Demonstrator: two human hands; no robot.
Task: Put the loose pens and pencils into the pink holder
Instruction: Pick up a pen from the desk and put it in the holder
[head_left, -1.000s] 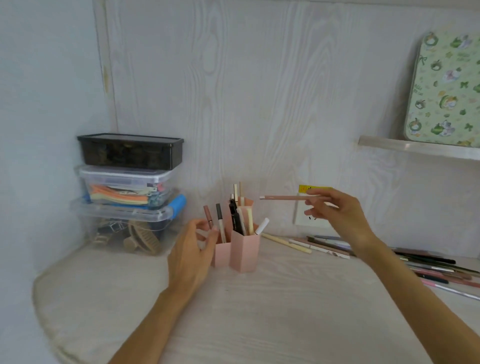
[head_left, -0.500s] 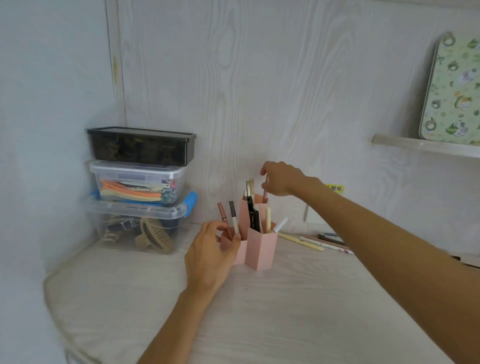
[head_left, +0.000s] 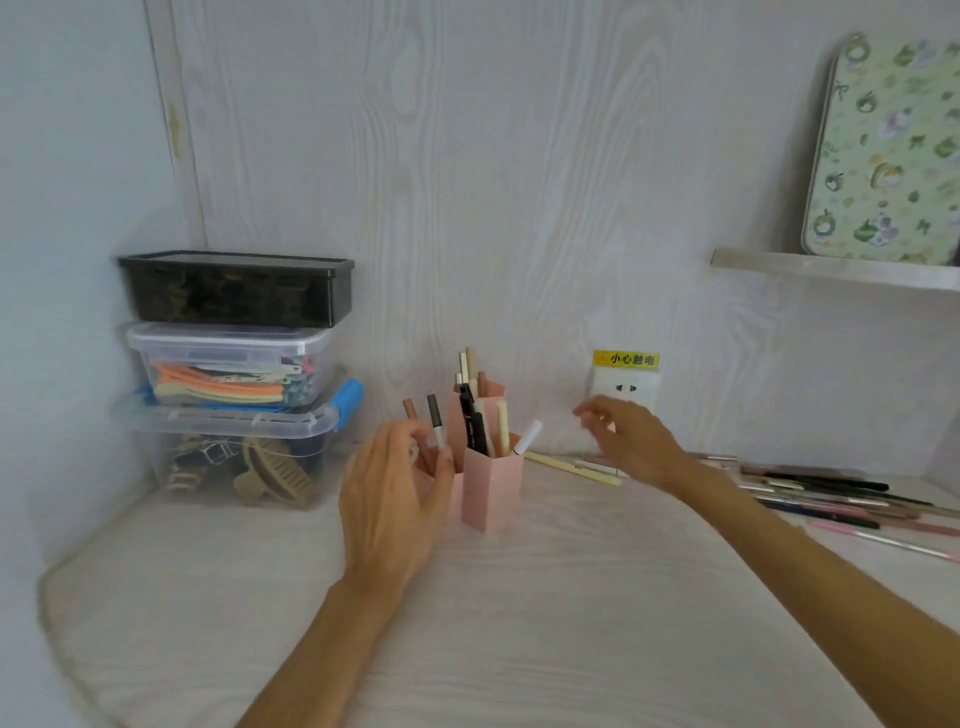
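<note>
left hand (head_left: 387, 491) raised on a bare forearm, back toward the camera, fingers loosely curled with the thumb apart. right hand (head_left: 631, 439) reaching forward, arm extended, fingers relaxed and slightly blurred, holding nothing.

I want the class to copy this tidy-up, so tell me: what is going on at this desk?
A person is sorting pens into a pink hexagonal plastic holder on a pale wood-grain desk. The left hand curls around the holder's left side, steadying it. The right hand hangs empty and open to the holder's right. Several pens already stand in the holder. A cream pencil and a spread of loose pens remain on the desk.
</note>
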